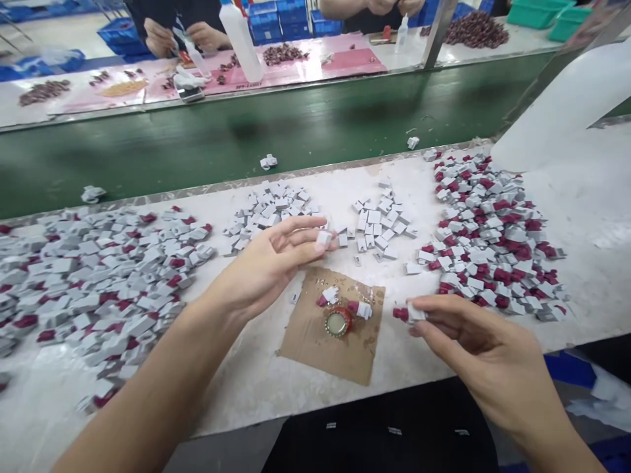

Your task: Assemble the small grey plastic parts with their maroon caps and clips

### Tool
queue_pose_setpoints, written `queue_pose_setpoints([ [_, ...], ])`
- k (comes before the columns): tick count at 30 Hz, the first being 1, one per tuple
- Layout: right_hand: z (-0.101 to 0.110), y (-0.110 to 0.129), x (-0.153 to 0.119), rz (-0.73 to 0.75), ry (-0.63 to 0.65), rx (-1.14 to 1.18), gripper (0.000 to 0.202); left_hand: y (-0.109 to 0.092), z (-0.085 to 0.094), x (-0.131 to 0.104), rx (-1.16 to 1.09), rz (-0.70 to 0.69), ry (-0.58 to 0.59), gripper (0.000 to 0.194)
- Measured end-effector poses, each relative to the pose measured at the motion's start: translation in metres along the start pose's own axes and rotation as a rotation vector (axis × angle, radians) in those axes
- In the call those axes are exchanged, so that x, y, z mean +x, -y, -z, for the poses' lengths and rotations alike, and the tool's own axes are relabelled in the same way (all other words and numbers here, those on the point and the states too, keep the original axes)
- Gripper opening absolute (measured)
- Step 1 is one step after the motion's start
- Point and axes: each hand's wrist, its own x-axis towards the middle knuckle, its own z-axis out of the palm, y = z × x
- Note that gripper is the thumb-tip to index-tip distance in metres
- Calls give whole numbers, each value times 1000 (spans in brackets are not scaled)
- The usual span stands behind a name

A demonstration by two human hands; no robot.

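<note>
- Head camera: I counted two hands of the wearer, both over the white worktable (246,407).
- Their left hand (269,259) pinched at least one pale grey housing (324,239) between thumb and fingers; blur kept me from telling whether it held a second.
- Their right hand (493,345) held one connector, a grey block (417,314) with a maroon insert (400,314) pointing left, fingertips narrow around it.
- Between the hands I had one cardboard square (320,355), bearing two maroon-and-grey connectors (363,309) and one bottle cap (338,322), which lay just beside them.
- I made out four heaps: a mixed maroon-and-grey left heap (148,263), two all-grey middle heaps (276,203), and a mixed right heap (486,230).
- Three pale scraps (269,161) sat along the green divider (315,131).
- Beyond it I saw two co-workers' hands (210,36), one tall white bottle (241,43) and two green bins (537,12).
- The left forearm blocked my sight of some tabletop; one metal post (438,33) and a large white object (547,108) cut across the upper right.
</note>
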Motion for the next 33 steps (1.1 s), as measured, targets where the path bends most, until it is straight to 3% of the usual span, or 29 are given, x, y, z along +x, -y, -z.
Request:
queue_pose_setpoints([
  [3, -11, 5, 6, -100, 80, 163, 23, 10, 5, -23, 113, -58, -52, 36],
  [7, -24, 10, 13, -121, 95, 306, 19, 24, 10, -52, 268, -137, -73, 27],
  [12, -36, 13, 13, -154, 131, 384, 13, 41, 5, -76, 232, -147, -121, 22],
  [21, -53, 32, 7, -139, 236, 501, 6, 42, -38, -98, 6, -276, 133, 13],
  [24, -56, 35, 4, 3, 151, 332, 9, 40, -42, -93, -28, -271, 76, 10],
  [27, -53, 33, 2, 383, 24, -18, 31, 40, -42, -89, -52, -189, 38, 6],
  [29, -50, 32, 2, 618, 13, -234, 37, 40, -42, -89, -79, -123, 48, 9],
  [31, -48, 32, 3, 731, 28, -347, 35, 41, -42, -90, -100, -83, 52, 14],
  [33, -47, 32, 4, 747, 37, -348, 31, 41, -41, -91, -85, -67, 44, 15],
])
